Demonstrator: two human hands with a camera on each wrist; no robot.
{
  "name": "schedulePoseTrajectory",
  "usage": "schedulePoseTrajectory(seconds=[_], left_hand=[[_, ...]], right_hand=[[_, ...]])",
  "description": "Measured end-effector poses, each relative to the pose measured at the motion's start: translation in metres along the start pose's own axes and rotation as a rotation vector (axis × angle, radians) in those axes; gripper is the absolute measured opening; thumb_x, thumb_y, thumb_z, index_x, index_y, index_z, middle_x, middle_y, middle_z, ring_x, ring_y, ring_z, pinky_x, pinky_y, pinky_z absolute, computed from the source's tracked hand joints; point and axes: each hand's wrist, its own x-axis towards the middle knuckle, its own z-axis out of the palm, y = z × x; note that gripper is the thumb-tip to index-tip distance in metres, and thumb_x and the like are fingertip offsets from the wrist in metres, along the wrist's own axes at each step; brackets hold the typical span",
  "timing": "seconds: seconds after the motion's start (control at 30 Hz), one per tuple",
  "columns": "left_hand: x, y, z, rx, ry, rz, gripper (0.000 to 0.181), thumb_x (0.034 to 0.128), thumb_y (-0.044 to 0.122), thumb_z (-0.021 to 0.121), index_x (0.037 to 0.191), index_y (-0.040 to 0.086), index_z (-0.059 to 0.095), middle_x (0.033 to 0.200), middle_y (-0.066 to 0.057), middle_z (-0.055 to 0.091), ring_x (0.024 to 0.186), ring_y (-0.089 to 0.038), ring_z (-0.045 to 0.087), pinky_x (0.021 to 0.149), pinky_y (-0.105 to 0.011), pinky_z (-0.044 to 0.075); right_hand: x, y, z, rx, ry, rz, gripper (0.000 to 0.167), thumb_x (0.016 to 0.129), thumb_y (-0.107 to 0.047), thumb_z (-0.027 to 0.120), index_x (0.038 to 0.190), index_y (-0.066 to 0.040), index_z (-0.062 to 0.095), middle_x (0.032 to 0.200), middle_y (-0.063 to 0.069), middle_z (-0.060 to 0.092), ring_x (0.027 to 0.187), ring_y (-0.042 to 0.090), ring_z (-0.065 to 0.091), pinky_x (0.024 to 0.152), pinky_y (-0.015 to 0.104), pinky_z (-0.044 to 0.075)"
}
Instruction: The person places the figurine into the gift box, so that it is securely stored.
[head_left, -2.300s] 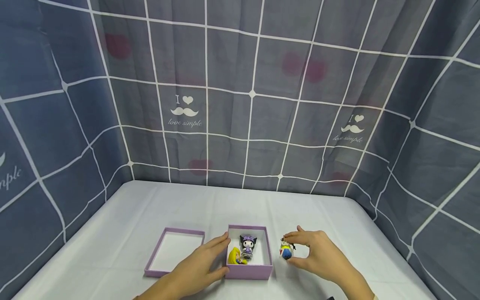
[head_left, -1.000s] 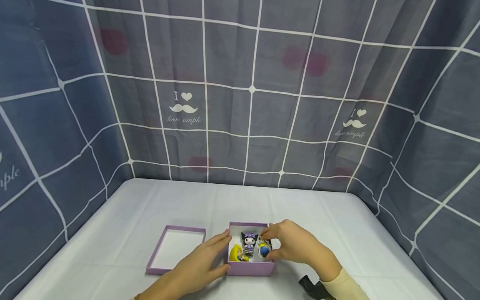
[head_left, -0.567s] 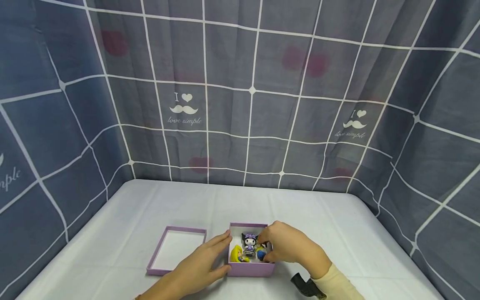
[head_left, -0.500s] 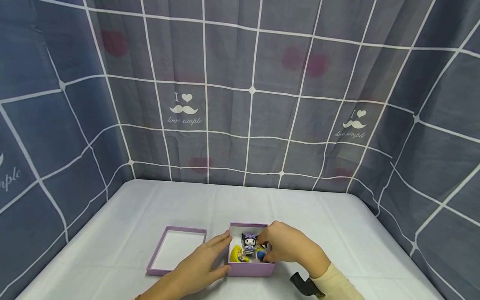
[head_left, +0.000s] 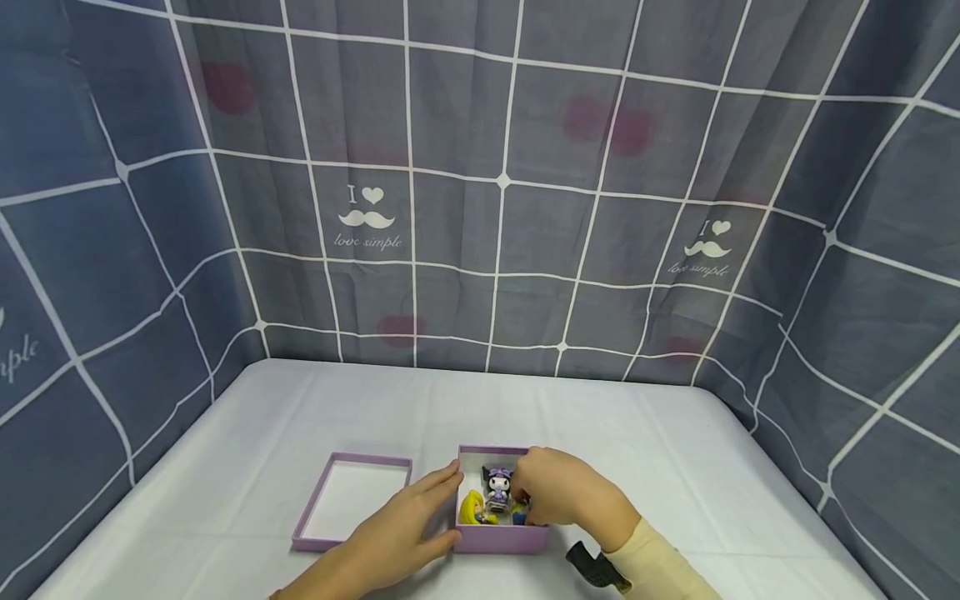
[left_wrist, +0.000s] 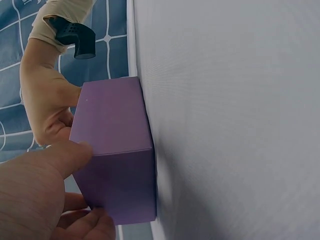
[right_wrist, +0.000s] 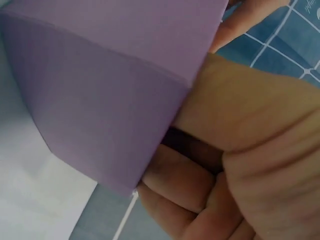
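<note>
Head view: the right hand [head_left: 566, 493] grasps a blue-and-yellow toy [head_left: 519, 515] at the near right of the purple box [head_left: 501, 541], apparently settling it; loose-fingered left hand [head_left: 397, 527] steadies the box; releasing should follow.

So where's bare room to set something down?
White tabletop is bare behind the lid and purple box, toward the curtain; left of the lid; and right of the right hand. Crowded: inside the box, with figurines and that hand, and beside it at the left hand.
</note>
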Motion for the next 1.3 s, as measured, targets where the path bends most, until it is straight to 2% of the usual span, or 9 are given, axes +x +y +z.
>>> schedulePoseTrajectory(seconds=[0.1,0.23,0.5,0.87,1.0,1.07,1.2,1.3], left_hand=[[0.000,0.000,-0.001,-0.009,-0.002,-0.006,0.066,0.0915,0.034,0.068,0.143,-0.001,0.045,0.153,-0.014,0.035,0.136,-0.031,0.040,0.105,-0.048,0.039],[0.000,0.000,-0.001,-0.023,-0.015,-0.023,0.067,0.0914,0.034,0.068,0.144,0.000,0.045,0.154,-0.012,0.034,0.137,-0.030,0.038,0.106,-0.048,0.038],[0.000,-0.001,-0.001,0.000,-0.005,-0.014,0.066,0.0911,0.035,0.068,0.143,0.000,0.046,0.154,-0.013,0.035,0.136,-0.031,0.040,0.104,-0.049,0.040],[0.000,0.001,-0.001,-0.024,-0.004,-0.019,0.066,0.0913,0.033,0.068,0.143,-0.001,0.046,0.154,-0.013,0.035,0.136,-0.032,0.039,0.105,-0.049,0.039],[0.001,0.002,0.002,-0.023,-0.008,-0.022,0.066,0.0910,0.033,0.068,0.143,-0.001,0.046,0.154,-0.013,0.034,0.137,-0.030,0.038,0.106,-0.048,0.039],[0.001,0.002,0.003,-0.020,-0.009,-0.023,0.066,0.0908,0.033,0.068,0.143,-0.001,0.046,0.154,-0.013,0.034,0.137,-0.030,0.038,0.106,-0.048,0.038],[0.001,0.001,0.003,-0.017,-0.003,-0.023,0.067,0.0901,0.033,0.069,0.142,-0.002,0.046,0.154,-0.013,0.035,0.137,-0.031,0.038,0.106,-0.049,0.038],[0.000,0.000,0.002,-0.027,-0.005,-0.030,0.067,0.0900,0.032,0.069,0.143,-0.002,0.045,0.154,-0.014,0.034,0.137,-0.032,0.038,0.105,-0.049,0.038]], right_hand=[[0.003,-0.003,0.001,-0.068,0.010,-0.006,0.026,0.063,-0.006,0.085,0.060,-0.022,0.064,0.051,-0.018,0.043,0.051,0.004,0.033,0.045,0.020,0.033],[0.005,-0.006,0.002,-0.143,0.019,-0.008,0.028,0.062,-0.009,0.087,0.058,-0.023,0.063,0.050,-0.017,0.042,0.051,0.004,0.034,0.045,0.022,0.034],[0.008,-0.009,0.001,-0.172,-0.003,0.000,0.025,0.062,-0.015,0.091,0.061,-0.023,0.067,0.053,-0.017,0.049,0.051,0.003,0.042,0.048,0.021,0.040],[0.005,-0.010,-0.003,-0.110,-0.034,0.005,0.023,0.066,-0.013,0.088,0.063,-0.023,0.068,0.056,-0.017,0.050,0.053,0.003,0.043,0.049,0.021,0.041],[0.000,-0.011,-0.006,-0.058,-0.044,0.032,0.016,0.069,-0.011,0.085,0.069,-0.021,0.072,0.059,-0.017,0.053,0.054,0.002,0.044,0.051,0.021,0.043],[-0.003,-0.011,-0.009,-0.011,-0.046,0.072,0.013,0.070,-0.011,0.085,0.076,-0.019,0.076,0.066,-0.016,0.060,0.059,0.001,0.050,0.056,0.021,0.048],[-0.009,-0.013,-0.018,0.084,-0.005,0.150,0.025,0.070,-0.020,0.086,0.092,-0.013,0.078,0.087,-0.007,0.072,0.076,0.006,0.063,0.069,0.029,0.056],[-0.012,-0.015,-0.025,0.151,0.046,0.152,0.035,0.072,-0.027,0.085,0.101,-0.009,0.076,0.097,-0.003,0.073,0.087,0.010,0.066,0.076,0.033,0.056]])
